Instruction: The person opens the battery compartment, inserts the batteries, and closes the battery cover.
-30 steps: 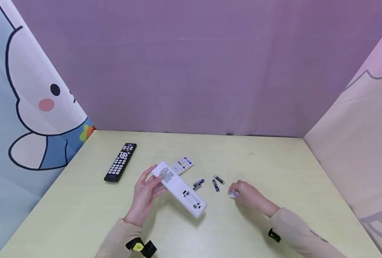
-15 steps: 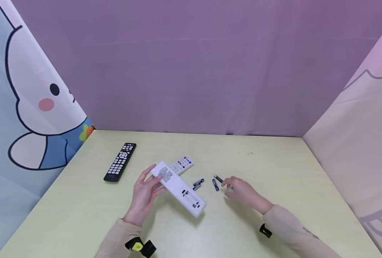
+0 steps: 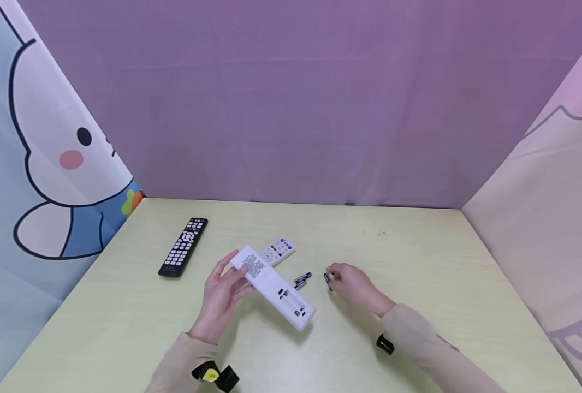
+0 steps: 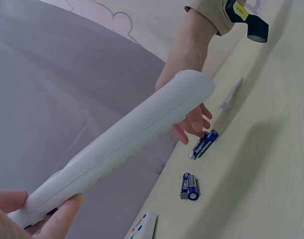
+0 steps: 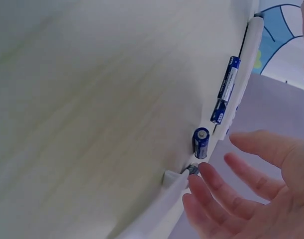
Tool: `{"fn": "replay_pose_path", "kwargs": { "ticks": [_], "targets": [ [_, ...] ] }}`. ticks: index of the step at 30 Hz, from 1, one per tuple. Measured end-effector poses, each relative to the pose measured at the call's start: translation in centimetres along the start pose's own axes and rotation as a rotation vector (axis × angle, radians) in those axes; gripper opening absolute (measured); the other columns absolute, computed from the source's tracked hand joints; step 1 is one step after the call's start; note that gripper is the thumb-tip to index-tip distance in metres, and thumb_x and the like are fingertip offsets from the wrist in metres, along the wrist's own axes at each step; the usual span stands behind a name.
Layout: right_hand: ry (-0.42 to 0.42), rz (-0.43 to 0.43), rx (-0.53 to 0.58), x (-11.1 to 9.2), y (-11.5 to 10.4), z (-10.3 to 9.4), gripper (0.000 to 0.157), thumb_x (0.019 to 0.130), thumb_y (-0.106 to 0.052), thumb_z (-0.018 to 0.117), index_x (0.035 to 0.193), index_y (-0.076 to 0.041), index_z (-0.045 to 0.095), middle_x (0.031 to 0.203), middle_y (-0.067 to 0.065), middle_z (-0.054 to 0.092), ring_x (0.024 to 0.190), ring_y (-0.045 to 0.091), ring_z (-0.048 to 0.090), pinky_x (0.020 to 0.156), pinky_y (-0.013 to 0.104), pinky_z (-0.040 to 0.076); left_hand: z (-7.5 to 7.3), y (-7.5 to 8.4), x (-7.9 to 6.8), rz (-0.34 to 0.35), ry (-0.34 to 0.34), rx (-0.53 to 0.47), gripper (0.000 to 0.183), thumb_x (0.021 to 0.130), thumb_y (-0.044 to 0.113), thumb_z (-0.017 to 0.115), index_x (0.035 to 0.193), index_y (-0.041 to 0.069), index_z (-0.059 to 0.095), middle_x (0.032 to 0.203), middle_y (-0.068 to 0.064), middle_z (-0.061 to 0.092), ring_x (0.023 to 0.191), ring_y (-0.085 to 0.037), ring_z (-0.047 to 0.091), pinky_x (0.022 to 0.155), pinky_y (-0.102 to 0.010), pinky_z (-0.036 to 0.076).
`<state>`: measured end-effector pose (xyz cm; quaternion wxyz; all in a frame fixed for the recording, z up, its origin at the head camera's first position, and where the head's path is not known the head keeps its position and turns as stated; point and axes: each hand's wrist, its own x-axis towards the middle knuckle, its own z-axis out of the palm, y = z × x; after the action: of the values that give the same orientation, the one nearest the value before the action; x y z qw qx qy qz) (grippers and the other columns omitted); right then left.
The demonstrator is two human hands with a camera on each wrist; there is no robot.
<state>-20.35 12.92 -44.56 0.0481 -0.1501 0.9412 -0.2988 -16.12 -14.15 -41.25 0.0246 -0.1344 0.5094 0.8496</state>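
My left hand [image 3: 218, 303] holds a white remote control [image 3: 278, 292] tilted above the table, its back facing up. The battery compartment [image 3: 292, 303] is uncovered, with no batteries in it. Over a pair of small blue batteries [image 4: 204, 144] hovers my right hand [image 3: 354, 283], fingers apart and loosely bent; a fingertip looks very close to or touching one. In the right wrist view a battery [image 5: 201, 143] stands out beside the thumb and fingers. A white battery cover [image 4: 233, 93] lies on the table near the right hand, hidden in the head view.
Two more batteries [image 3: 302, 280] lie close together near the held remote. A second white remote [image 3: 278, 251] is partly hidden behind it. Farther left lies a black remote [image 3: 183, 247]. A purple curtain [image 3: 291, 109] hangs behind the table.
The right hand has moved left and away from the body to the pair of batteries, letting go of the white cover it held. The left hand and remote have stayed nearly still.
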Motion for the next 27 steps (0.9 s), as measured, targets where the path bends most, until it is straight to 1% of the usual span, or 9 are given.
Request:
{"fn": "replay_pose_path", "kwargs": {
  "ticks": [8,15,21,27],
  "targets": [
    [-0.008,0.009,-0.014,0.8,0.2,0.4,0.029,0.073,0.0,0.064,0.101,0.0,0.06,0.079,0.008,0.062,0.067,0.014,0.056,0.055,0.021,0.05,0.1,-0.1,0.1,-0.007,0.004,0.013,0.05,0.085,-0.005,0.047,0.13,0.015,0.037,0.097,-0.002,0.062,0.081,-0.017,0.064,0.069,-0.027,0.055],
    [-0.031,0.056,0.01,1.5,0.1,0.7,0.027,0.075,-0.003,0.065,0.102,0.0,0.06,0.079,0.005,0.061,0.066,0.012,0.054,0.056,0.02,0.048,0.1,-0.2,0.1,-0.006,0.005,0.021,0.05,0.085,-0.005,0.047,0.13,0.015,0.037,0.097,-0.002,0.061,0.081,-0.017,0.064,0.07,-0.028,0.055],
    [-0.057,0.073,0.041,1.9,-0.1,0.9,0.026,0.074,-0.001,0.064,0.1,0.001,0.059,0.07,0.001,0.057,0.06,0.012,0.051,0.052,0.022,0.046,0.1,-0.2,0.1,-0.012,0.007,0.02,0.05,0.085,-0.005,0.047,0.13,0.015,0.037,0.098,-0.002,0.061,0.082,-0.017,0.063,0.071,-0.028,0.055],
    [-0.079,0.1,0.063,2.3,-0.1,1.1,0.025,0.073,0.0,0.064,0.098,0.0,0.06,0.073,0.003,0.058,0.062,0.012,0.052,0.055,0.022,0.048,0.2,-0.3,0.2,-0.014,0.003,0.01,0.05,0.085,-0.006,0.047,0.13,0.015,0.037,0.098,-0.003,0.061,0.081,-0.017,0.064,0.07,-0.027,0.055]
  ]
}}
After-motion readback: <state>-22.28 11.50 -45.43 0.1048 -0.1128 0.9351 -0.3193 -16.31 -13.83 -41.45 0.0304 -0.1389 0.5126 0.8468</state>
